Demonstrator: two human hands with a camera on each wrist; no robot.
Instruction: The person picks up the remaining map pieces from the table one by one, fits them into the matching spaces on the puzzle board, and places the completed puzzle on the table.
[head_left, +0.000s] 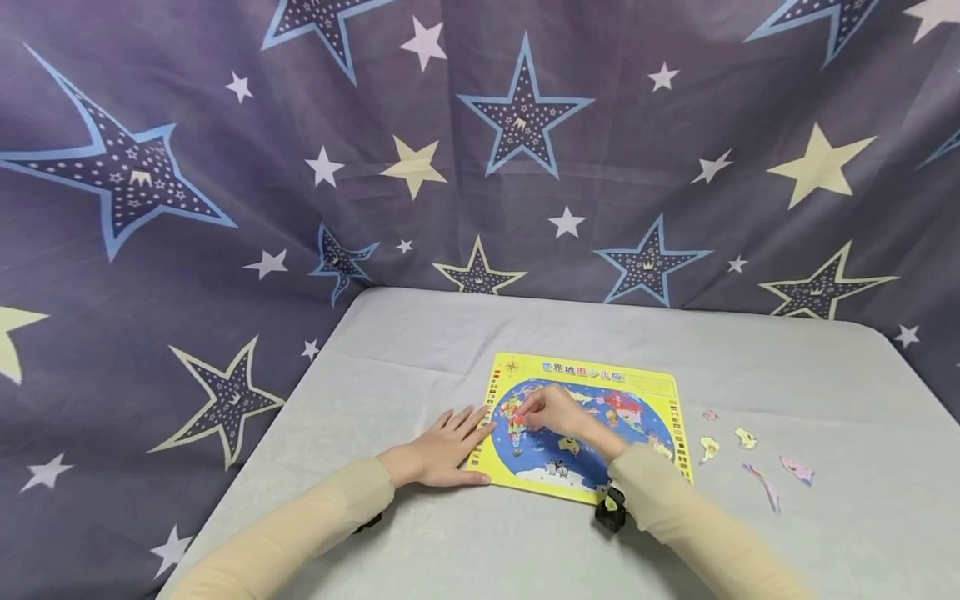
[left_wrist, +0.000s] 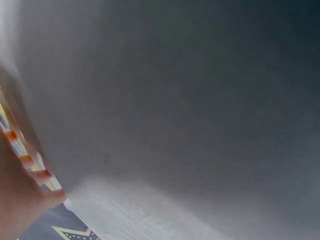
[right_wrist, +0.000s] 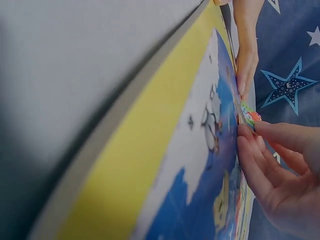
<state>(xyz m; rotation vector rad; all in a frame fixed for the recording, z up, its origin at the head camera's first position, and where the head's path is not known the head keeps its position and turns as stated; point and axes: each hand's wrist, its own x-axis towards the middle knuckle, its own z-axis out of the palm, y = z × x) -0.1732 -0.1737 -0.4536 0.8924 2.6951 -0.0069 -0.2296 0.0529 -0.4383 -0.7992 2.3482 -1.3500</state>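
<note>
A yellow-bordered world map puzzle board (head_left: 517, 479) with a blue oval lies on the table. My right hand (head_left: 555, 411) is over its left part, and thumb and fingers pinch a small colourful puzzle piece (right_wrist: 249, 114) against the map. That piece is tilted in the right wrist view and partly hidden by the fingertips. My left hand (head_left: 447, 450) rests flat at the board's left edge, fingers spread, with fingertips touching the border. In the left wrist view the left hand (left_wrist: 22, 200) shows only at the lower left corner.
Right of the board lie several loose puzzle pieces: a small pink one (head_left: 710, 414), two yellowish ones (head_left: 708, 449), a long pink-blue one (head_left: 765, 487) and another pink one (head_left: 797, 470). A grey cloth covers the table (head_left: 420, 333). Star-patterned curtain (head_left: 585, 183) hangs behind and at the left.
</note>
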